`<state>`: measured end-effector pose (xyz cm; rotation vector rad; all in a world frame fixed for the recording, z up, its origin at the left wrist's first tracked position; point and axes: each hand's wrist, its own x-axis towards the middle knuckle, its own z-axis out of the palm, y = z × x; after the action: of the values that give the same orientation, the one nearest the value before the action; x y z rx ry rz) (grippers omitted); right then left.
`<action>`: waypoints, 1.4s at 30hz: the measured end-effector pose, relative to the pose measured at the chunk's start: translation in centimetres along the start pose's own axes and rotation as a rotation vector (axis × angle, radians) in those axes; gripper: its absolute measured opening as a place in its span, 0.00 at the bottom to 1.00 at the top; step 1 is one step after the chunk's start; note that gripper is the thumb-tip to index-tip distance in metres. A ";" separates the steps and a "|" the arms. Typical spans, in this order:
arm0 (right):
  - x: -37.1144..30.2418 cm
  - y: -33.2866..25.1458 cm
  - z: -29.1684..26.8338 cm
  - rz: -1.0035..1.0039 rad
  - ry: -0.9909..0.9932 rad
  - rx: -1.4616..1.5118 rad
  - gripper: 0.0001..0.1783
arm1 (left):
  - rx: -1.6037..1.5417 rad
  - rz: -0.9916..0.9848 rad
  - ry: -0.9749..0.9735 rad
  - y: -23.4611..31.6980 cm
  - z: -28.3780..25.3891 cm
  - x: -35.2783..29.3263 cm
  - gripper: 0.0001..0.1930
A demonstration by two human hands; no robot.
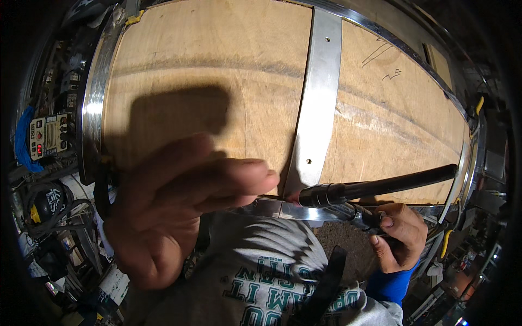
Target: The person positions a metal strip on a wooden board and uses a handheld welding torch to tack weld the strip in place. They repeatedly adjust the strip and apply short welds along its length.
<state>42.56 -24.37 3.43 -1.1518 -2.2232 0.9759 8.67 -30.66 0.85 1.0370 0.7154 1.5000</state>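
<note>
My right hand (401, 233) grips the handle of a black TIG welding torch (380, 189) at the near right edge of a plywood board (217, 38). The torch's long black back cap points right; its pinkish nozzle lies by the near end of a flat metal strip (318, 98). That strip crosses the board and has two small holes. Its near end meets the shiny metal edging (266, 209). My left hand (163, 217) is raised over the board's near left part, fingers stretched out, with nothing visible in it.
A welding machine (49, 136) with a red display stands at the left beside a blue coil (23, 141). Yellow-handled clamps (446, 243) sit around the edging. Cables (49, 201) and clutter lie at the lower left. A dark strap-like piece (326, 285) crosses my grey shirt.
</note>
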 end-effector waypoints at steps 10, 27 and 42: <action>2.2 -1.1 -1.1 -0.097 -0.101 -0.036 0.21 | -0.243 -0.548 -0.038 0.7 2.6 -0.4 0.48; 1.0 -0.8 -1.1 -0.026 0.022 -0.014 0.18 | -0.196 -0.122 -0.156 -1.0 -0.4 0.9 0.43; 0.5 0.1 -1.7 -0.027 0.058 -0.088 0.17 | -0.253 -0.063 -0.029 -0.6 0.0 1.3 0.46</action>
<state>43.42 -23.24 4.54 -1.1694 -2.2488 0.8310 8.89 -29.27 0.63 0.8350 0.5168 1.4749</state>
